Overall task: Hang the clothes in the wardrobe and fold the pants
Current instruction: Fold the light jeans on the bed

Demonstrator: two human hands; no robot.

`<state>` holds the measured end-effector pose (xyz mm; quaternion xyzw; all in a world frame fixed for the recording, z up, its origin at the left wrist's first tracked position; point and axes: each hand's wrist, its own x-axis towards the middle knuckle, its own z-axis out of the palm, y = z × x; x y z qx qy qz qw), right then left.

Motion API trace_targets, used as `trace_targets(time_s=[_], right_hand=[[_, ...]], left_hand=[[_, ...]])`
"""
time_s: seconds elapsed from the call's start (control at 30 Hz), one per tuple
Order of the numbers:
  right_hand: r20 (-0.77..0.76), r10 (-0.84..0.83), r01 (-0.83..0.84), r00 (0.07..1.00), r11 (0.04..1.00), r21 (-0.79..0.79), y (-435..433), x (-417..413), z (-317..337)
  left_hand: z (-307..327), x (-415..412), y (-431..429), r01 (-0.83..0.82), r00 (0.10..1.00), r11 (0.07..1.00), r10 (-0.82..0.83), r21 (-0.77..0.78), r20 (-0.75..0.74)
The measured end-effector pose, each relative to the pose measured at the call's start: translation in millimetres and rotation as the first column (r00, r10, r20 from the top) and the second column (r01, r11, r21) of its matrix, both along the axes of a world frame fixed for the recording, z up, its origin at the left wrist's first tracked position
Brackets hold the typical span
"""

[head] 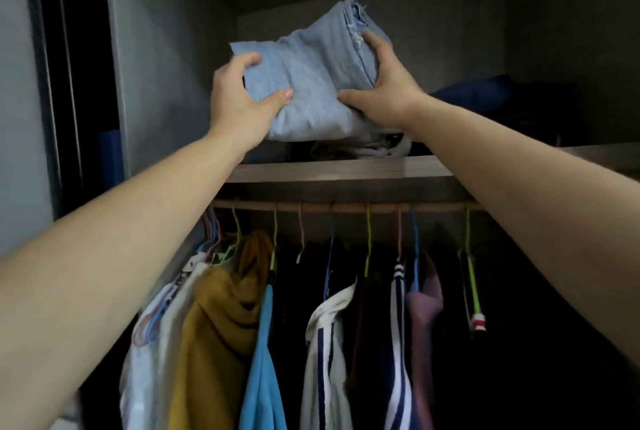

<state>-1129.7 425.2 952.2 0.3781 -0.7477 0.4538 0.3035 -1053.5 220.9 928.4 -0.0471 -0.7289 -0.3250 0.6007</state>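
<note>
A folded pair of light blue denim pants (pixel 311 73) is held up at the top shelf (pixel 339 171) of the wardrobe, tilted with its frayed hem uppermost. My left hand (pixel 242 100) grips its left side, thumb in front. My right hand (pixel 381 90) grips its right side. The pants' lower end rests on a pale crumpled cloth (pixel 377 149) lying on the shelf. Below the shelf, a wooden rail (pixel 346 206) carries several hangers with clothes: a mustard garment (pixel 221 325), a light blue one (pixel 263 360), white striped tops (pixel 329 343).
A dark blue folded bundle (pixel 474 93) lies on the shelf at the right, with dark items behind it. The wardrobe's grey side wall (pixel 166 66) stands close on the left. A green hanger (pixel 472 273) hangs at the rail's right end.
</note>
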Motion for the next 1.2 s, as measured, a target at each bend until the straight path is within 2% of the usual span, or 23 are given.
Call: trace_targets(time_s=[0.3, 0.43, 0.5, 0.53, 0.57, 0.6, 0.63, 0.67, 0.7, 0.77, 0.87, 0.93, 1.0, 1.07, 1.2], right_hand=[[0.049, -0.109, 0.112, 0.993, 0.991, -0.073, -146.3, -55.6, 61.2], [0.071, -0.132, 0.139, 0.989, 0.985, -0.098, -196.9, -79.2, 94.5], [0.111, -0.146, 0.159, 0.983, 0.980, -0.117, -220.0, -95.4, 104.0], [0.146, -0.164, 0.181, 0.976, 0.977, -0.112, -229.6, -103.8, 103.4], [0.193, -0.197, 0.216, 0.961, 0.973, -0.083, -235.9, -111.5, 96.6], [0.238, -0.258, 0.261, 0.936, 0.965, 0.021, -244.6, -120.5, 85.6], [0.266, -0.363, 0.312, 0.893, 0.926, 0.214, -247.3, -126.0, 72.1], [0.265, -0.457, 0.330, 0.849, 0.850, 0.410, -251.6, -134.8, 60.7], [0.231, -0.535, 0.335, 0.812, 0.753, 0.566, -254.7, -137.8, 52.4], [0.200, -0.592, 0.336, 0.781, 0.668, 0.664, -256.8, -142.1, 53.4], [0.012, -0.657, 0.487, 0.754, 0.572, 0.660, -254.0, -145.8, 65.5], [-0.085, -0.614, 0.514, 0.784, 0.568, 0.642, -248.9, -148.7, 63.3], [-0.022, -0.524, 0.386, 0.852, 0.598, 0.703, -244.4, -150.2, 55.6], [0.066, -0.526, 0.298, 0.848, 0.576, 0.761, -248.4, -152.8, 49.1], [0.052, -0.570, 0.333, 0.820, 0.549, 0.767, -256.8, -162.5, 48.3]], left_hand=[[75.4, -92.4, -154.5, 0.053, 0.996, 0.998, -0.050, 0.029, -0.077], [114.8, -131.4, -198.2, 0.047, 0.990, 0.999, -0.049, -0.016, -0.134], [125.7, -146.4, -216.7, 0.014, 0.995, 1.000, -0.013, 0.008, -0.097], [125.7, -155.0, -226.1, 0.008, 1.000, 0.999, -0.007, 0.043, -0.024], [122.7, -164.0, -233.9, 0.000, 0.996, 0.998, -0.007, 0.067, 0.093], [114.1, -175.4, -244.9, -0.025, 0.965, 0.998, 0.011, 0.050, 0.264], [102.2, -181.4, -248.6, -0.079, 0.884, 0.996, 0.086, -0.035, 0.459], [87.8, -186.5, -250.9, -0.117, 0.768, 0.983, 0.181, -0.142, 0.614], [75.4, -188.9, -253.1, -0.123, 0.673, 0.965, 0.253, -0.231, 0.695], [65.0, -193.6, -257.0, -0.092, 0.624, 0.972, 0.226, -0.216, 0.748], [66.5, -203.8, -264.0, -0.098, 0.699, 0.963, 0.245, -0.250, 0.672], [67.6, -209.1, -264.1, -0.107, 0.758, 0.947, 0.276, -0.304, 0.592], [66.1, -208.5, -257.0, -0.074, 0.754, 0.923, 0.299, -0.377, 0.585], [65.8, -210.0, -253.6, -0.019, 0.699, 0.901, 0.323, -0.434, 0.638], [66.9, -216.8, -262.3, 0.022, 0.644, 0.874, 0.358, -0.485, 0.676]])
